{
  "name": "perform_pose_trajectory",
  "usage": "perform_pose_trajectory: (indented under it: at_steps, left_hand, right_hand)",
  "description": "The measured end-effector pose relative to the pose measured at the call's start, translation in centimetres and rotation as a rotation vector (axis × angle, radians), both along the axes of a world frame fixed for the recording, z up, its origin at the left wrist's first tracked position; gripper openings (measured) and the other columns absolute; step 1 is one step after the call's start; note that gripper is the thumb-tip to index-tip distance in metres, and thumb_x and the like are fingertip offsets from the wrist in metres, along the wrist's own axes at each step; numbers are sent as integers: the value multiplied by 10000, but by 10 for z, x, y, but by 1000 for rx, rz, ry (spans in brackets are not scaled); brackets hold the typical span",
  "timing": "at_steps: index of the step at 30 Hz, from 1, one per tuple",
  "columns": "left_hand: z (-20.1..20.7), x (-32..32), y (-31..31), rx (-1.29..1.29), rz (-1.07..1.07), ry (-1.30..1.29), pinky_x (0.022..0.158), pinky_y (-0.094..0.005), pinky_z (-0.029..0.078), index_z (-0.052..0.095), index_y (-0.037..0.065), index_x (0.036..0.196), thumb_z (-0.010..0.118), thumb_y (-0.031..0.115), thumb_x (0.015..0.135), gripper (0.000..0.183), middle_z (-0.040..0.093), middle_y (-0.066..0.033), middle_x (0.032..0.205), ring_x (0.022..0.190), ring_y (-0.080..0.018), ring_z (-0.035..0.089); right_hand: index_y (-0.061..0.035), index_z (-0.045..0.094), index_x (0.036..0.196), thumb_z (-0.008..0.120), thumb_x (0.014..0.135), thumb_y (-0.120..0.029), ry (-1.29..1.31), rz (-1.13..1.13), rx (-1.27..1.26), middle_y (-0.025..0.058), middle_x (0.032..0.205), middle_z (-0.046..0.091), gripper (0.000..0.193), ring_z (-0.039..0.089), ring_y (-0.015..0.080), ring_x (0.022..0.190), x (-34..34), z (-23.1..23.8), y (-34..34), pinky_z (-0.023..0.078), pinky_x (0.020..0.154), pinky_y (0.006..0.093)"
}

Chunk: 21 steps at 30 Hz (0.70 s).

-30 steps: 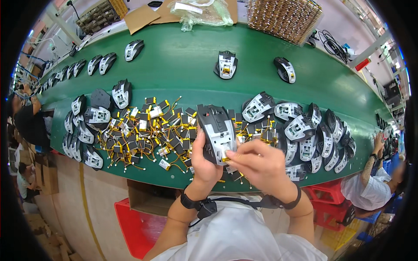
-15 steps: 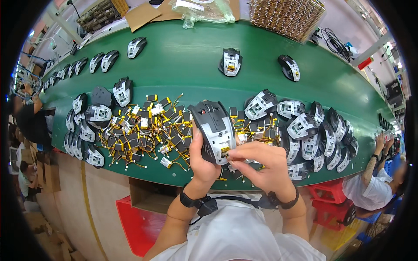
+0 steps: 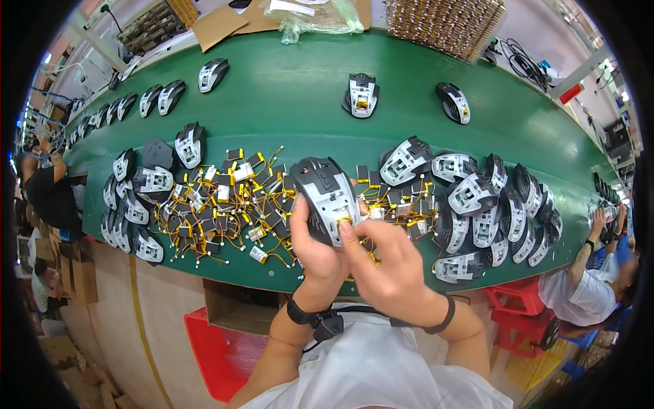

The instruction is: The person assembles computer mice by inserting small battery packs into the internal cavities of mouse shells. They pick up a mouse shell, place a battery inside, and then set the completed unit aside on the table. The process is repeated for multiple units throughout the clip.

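A long factory workshop curves around a green worktop (image 3: 286, 88), with a cardboard sheet (image 3: 219, 27) and a clear plastic bag (image 3: 320, 17) along its far edge. A partly assembled computer mouse (image 3: 325, 194), black with a grey inner frame, is held over the middle of the near side. The left hand (image 3: 317, 255) grips it from the left and below, the thumb along its near left side and a fingertip showing at its right; this grip probably steadies it while leaving the upper face free. The right hand (image 3: 392, 266) has its fingers bent and its thumb against the yellow-marked slot at the mouse's near end; whether they pinch anything I cannot tell. The tilt presumably turns that slot toward the worker. Wired pouch batteries (image 3: 223, 193) lie loose behind and to both sides of the hands, likely heaped there for short reaches. Similar mice cluster at the right (image 3: 470, 196) and the left (image 3: 152, 180), frames mostly facing up, perhaps so their cavities stay visible. Farther off, a single mouse (image 3: 361, 97) shows yellow in its slot, standing well apart from the clusters
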<state>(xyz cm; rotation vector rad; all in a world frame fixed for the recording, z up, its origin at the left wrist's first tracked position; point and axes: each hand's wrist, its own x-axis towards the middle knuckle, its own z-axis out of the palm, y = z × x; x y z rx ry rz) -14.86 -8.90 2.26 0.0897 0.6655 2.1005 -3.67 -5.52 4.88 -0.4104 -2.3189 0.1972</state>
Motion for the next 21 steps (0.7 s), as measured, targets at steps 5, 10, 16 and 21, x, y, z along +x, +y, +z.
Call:
perform_pose_trajectory:
  at_steps: [5, 10, 16, 21]
  left_hand:
    - [9, 5, 2, -20, 34, 61, 661, -349, 522, 553, 27, 1232, 238, 424, 1008, 554, 653, -182, 1119, 792, -273, 628]
    - [8, 2, 1, -17, -4, 41, 707, -362, 529, 547, 22, 1251, 235, 427, 1012, 564, 641, -189, 1156, 813, -279, 631]
    - [-4, 4, -2, -8, -88, 33, 810, -391, 549, 531, 22, 1301, 237, 419, 1012, 573, 633, -205, 1212, 929, -282, 663]
    - [24, -33, -8, -40, -132, 181, 840, -494, 567, 440, 31, 1390, 279, 409, 1026, 549, 582, -266, 1280, 1029, -406, 657]
  right_hand:
    - [0, 666, 1207, 634, 706, -52, -102, -54, 68, 110, 1145, 597, 505, 596, 255, 989, 7, 3, -10, 491, 772, 334]
    - [-28, 691, 1137, 663, 665, -38, 2, 14, 20, 86, 1160, 606, 473, 588, 251, 957, 13, 2, -1, 482, 750, 343]
    - [-33, 680, 1101, 647, 689, 40, 23, 140, -443, 126, 1146, 596, 420, 588, 298, 960, 14, 11, 12, 488, 835, 407]
    - [-12, 648, 1151, 627, 781, 6, 208, 109, -773, 172, 1172, 608, 370, 603, 290, 1033, 37, 22, 24, 487, 898, 375]
